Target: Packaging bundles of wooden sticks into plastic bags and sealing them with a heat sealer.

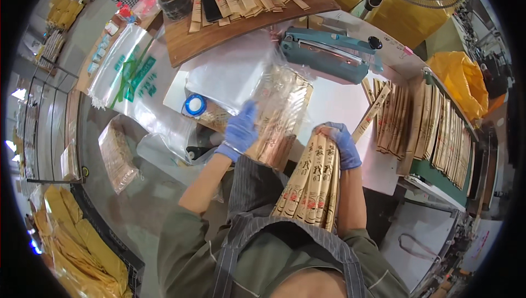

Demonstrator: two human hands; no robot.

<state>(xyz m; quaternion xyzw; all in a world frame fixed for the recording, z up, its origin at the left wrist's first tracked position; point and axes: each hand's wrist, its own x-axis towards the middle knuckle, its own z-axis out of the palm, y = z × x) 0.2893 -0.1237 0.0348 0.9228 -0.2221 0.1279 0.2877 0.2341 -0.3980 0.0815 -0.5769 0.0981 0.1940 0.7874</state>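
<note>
A wrapped bundle (282, 114) lies between the left hand (239, 132) and teal sealer (318, 63).

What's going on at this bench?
The person's blue-gloved right hand grips a bundle of slim brown packets, its near end at the striped apron. The gloved left hand is beside a clear bag of similar packets on the white table; whether they touch is unclear. A teal bar sealer sits beyond, with more packets in rows at the right.
</note>
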